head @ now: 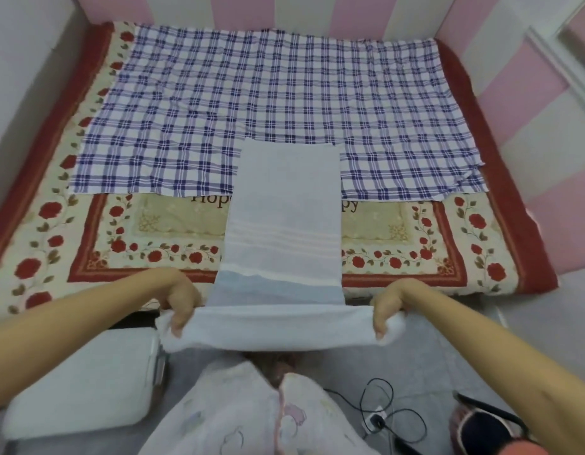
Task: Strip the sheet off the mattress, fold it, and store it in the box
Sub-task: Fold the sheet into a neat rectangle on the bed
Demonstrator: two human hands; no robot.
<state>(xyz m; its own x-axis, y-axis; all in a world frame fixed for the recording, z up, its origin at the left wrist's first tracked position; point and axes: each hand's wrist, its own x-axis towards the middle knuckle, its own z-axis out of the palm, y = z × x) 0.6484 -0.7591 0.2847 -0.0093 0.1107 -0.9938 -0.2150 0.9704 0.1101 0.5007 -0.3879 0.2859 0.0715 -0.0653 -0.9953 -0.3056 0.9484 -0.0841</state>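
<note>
**Mid-fold: sheet in a long strip, near end held in both hands**

The pale blue-white sheet point(284, 208) is narrowed to a long strip. It lies flat down the middle of the mattress point(48, 231), w/ its far end over a blue plaid cloth point(251, 93). Faint white stripes cross it, and the fabric looks thin & soft. Its near end is bunched into a taut band, lifted just off the mattress's near edge.

L hand point(182, 303) & R hand point(388, 307) each grip one end of that band, fingers curled over the top. Thumbs are hidden.

Step, I'd judge: folding, w/ the lengthwise folds done. Next is prob. carrying the near end over to the far end. That needs both corners kept level so the edges meet.

The white box point(81, 382) sits on the floor near left, not yet in use. A black cable point(383, 412) lies near right.
</note>
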